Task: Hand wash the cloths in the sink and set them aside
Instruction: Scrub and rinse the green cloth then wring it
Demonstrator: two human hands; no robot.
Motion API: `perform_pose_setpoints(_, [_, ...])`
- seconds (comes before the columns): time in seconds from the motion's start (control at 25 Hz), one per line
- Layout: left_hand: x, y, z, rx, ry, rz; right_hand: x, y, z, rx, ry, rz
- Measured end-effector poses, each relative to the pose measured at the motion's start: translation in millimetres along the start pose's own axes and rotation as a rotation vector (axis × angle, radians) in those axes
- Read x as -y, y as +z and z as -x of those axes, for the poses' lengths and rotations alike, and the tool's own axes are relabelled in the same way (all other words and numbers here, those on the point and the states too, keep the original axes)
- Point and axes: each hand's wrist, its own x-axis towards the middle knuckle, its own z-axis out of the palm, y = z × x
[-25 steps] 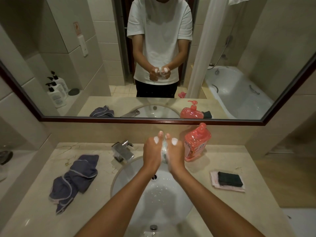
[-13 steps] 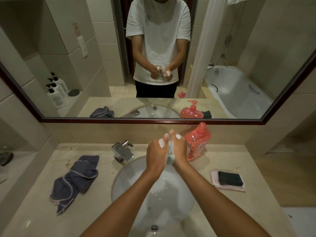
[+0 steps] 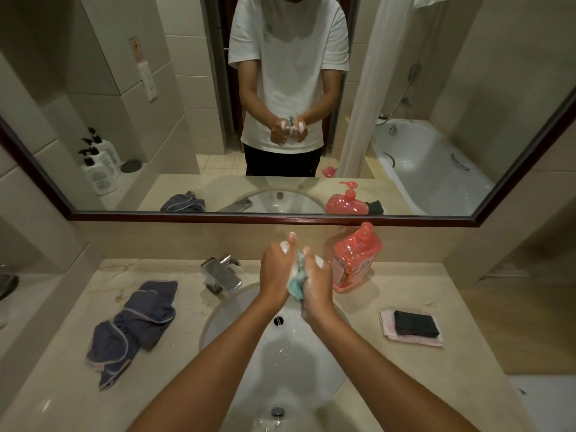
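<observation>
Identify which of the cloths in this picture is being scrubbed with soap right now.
The small teal cloth, gripped between the sudsy left hand and right hand above the sink; the others lie on the counter.

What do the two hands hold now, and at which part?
Both the left hand and right hand grip a soapy teal cloth, bunched between them.

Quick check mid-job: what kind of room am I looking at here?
A bathroom, perhaps a hotel's. A round sink with a chrome tap is set in a stone counter under a wide mirror, which reflects a bathtub.
</observation>
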Motion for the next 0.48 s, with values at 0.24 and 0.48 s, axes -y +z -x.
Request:
perform_pose_setpoints(0.24, [9.5,14.0,19.7,-0.023,0.047,-0.081,20.9,-9.0,-17.7,-0.093,-0.023,0.070])
perform_pose_setpoints(0.48, [12.5,8.8,10.8,-0.044,0.044,-0.026,14.7,-5.4,-4.7,-0.050,-0.049,0.091])
